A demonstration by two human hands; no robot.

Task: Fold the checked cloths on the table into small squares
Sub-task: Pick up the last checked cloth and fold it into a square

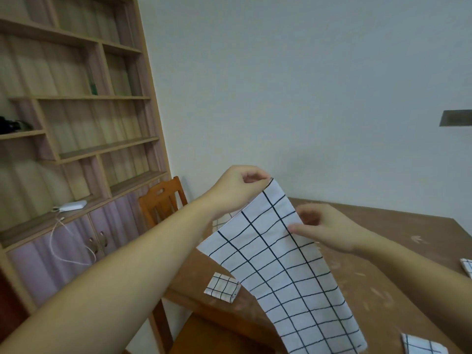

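Observation:
A white cloth with a dark checked grid (283,272) hangs in the air above the brown table (378,290), folded into a long strip. My left hand (237,190) pinches its top corner. My right hand (324,228) grips its right edge a little lower, thumb on the front. A small folded checked square (222,290) lies near the table's left edge. Two more folded checked cloths lie at the bottom right (421,346) and at the right edge (467,268). Part of another checked cloth (222,221) shows behind my left wrist.
An orange wooden chair (163,200) stands at the table's far left, and a chair seat (219,338) shows below the near edge. A tall wooden shelf unit (76,123) fills the left wall, with a white charger and cable (74,206) on its ledge.

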